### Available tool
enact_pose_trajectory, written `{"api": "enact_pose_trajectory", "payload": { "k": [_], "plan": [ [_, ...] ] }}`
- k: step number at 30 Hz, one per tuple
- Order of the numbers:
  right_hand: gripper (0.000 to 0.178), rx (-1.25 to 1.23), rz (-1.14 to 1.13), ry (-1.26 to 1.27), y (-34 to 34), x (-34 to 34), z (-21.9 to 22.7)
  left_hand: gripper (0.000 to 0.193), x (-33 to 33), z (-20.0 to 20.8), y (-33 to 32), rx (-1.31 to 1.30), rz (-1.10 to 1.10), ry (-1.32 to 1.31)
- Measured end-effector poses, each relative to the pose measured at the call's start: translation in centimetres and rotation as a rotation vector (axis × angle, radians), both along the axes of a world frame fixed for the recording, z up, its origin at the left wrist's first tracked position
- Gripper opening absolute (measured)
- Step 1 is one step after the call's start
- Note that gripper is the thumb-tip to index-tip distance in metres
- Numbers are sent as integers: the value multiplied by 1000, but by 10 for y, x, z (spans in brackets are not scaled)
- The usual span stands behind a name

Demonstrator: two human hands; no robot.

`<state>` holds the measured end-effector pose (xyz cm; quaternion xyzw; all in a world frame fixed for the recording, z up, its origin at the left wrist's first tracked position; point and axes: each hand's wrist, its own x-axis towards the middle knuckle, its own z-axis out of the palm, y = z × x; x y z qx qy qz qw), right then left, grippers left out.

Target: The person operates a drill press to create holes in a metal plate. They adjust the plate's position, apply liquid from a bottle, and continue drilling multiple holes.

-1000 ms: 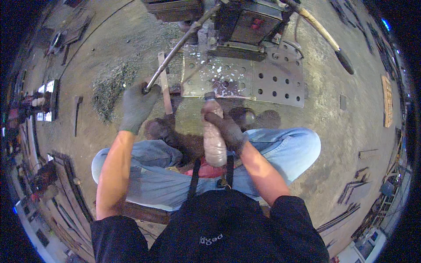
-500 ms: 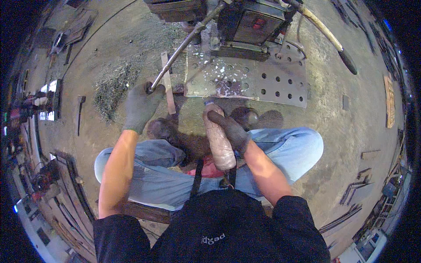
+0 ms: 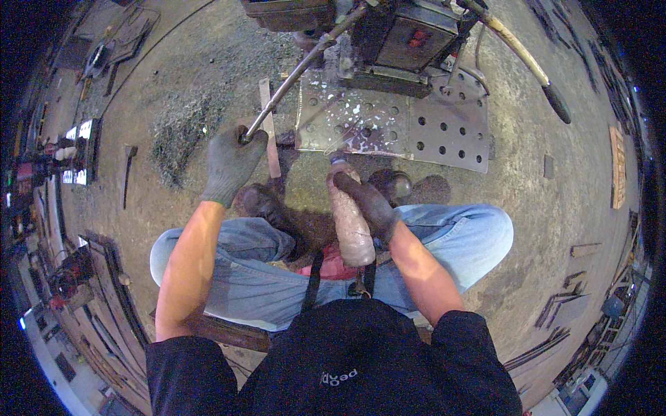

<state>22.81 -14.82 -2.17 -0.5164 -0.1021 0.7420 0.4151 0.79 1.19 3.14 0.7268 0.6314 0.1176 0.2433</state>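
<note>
My left hand [image 3: 234, 161], in a grey glove, is closed round the lower end of a long metal lever [image 3: 298, 75]. The lever slants up to a dark machine [image 3: 416, 45] standing on a steel plate with rows of holes [image 3: 454, 147]. In my dark-gloved right hand [image 3: 372, 205] is a cloudy, brownish plastic bottle [image 3: 352, 232]. Its bluish cap end points away from me, just short of the plate's near edge. White splashes of liquid [image 3: 357, 111] lie over the plate's left part. A thin curved strand, blurred, shows near the bottle's tip.
A flat metal strip [image 3: 269, 132] lies left of the plate, beside a spread of metal shavings [image 3: 177, 135]. Farther left is a hammer-like tool [image 3: 127, 177]. A second, wood-coloured handle [image 3: 517, 52] juts out right of the machine. Metal bars [image 3: 111, 291] lie at lower left.
The whole view has shifted a little, so the machine, plate and hands appear slightly farther right. Both hands keep their holds on the lever and the bottle.
</note>
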Motion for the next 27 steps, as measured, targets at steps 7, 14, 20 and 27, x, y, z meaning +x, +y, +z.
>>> {"api": "enact_pose_trajectory", "payload": {
  "k": [7, 14, 20, 27],
  "plan": [
    [40, 22, -4, -49, -3, -3, -17, 44, 1, 0, 0, -15, 2, 8],
    [46, 92, -101, 19, -5, -3, 2, 46, 0, -9, -1, 19, -7, -36],
    [61, 184, -9, -359, -5, -1, -25, 43, -7, -15, 1, 29, -11, -57],
    [40, 310, 116, -374, -7, -11, -80, 35, -22, -45, 7, 85, -54, -205]
  ]
}}
